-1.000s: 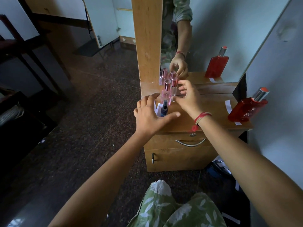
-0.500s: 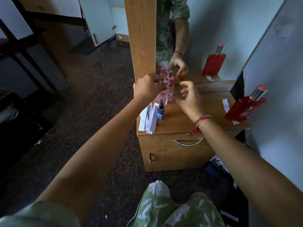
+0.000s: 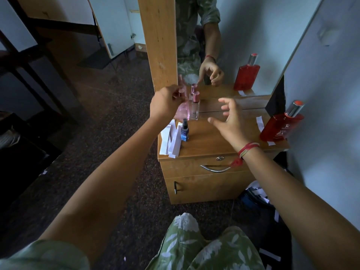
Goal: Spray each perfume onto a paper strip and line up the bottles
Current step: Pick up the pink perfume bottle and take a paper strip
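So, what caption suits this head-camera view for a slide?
Left hand grips a pink perfume bottle at the dresser; right hand hovers open nearby.

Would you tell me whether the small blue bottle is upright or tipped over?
Upright: the blue bottle stands on its base, black top upward, beside the paper strips.

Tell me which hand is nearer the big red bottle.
Right. The right hand hovers open left of the red bottle, apart from it; the left hand is farther left, holding the pink bottle.
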A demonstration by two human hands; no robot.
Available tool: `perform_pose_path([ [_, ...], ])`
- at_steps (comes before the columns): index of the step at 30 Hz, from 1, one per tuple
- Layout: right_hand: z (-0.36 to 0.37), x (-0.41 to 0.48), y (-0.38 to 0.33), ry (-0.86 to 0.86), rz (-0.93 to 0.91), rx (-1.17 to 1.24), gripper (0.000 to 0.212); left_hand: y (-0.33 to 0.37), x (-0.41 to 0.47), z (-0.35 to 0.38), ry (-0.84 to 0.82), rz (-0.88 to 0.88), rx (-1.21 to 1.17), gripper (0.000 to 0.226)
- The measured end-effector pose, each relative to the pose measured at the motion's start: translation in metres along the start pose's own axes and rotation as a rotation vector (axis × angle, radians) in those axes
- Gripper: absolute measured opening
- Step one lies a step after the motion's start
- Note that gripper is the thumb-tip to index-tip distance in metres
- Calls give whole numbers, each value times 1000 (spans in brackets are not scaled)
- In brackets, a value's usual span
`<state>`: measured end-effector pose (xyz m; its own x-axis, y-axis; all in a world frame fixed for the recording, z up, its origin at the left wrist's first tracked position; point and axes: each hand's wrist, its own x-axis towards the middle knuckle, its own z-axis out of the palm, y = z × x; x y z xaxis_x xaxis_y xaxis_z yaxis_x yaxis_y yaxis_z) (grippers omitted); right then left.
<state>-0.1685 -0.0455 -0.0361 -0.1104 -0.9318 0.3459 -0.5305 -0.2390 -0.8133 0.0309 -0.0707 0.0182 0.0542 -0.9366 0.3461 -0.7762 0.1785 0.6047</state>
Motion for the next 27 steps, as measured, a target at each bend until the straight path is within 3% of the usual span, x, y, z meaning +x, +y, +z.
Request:
perform_pose_path([
  [5, 12, -7, -10, -75, -2, -6, 64, 10, -3, 12, 26, -13, -31, 23],
  [9, 28, -2, -15, -149, -49, 37, 54, 13, -2, 18, 27, -23, -15, 31],
  [16, 35, 15, -20, -107, -105, 8, 32, 2, 4, 9, 14, -18, -46, 29],
  [27, 53, 13, -27, -107, -131, 53, 21, 4, 2, 11, 32, 19, -102, 21],
])
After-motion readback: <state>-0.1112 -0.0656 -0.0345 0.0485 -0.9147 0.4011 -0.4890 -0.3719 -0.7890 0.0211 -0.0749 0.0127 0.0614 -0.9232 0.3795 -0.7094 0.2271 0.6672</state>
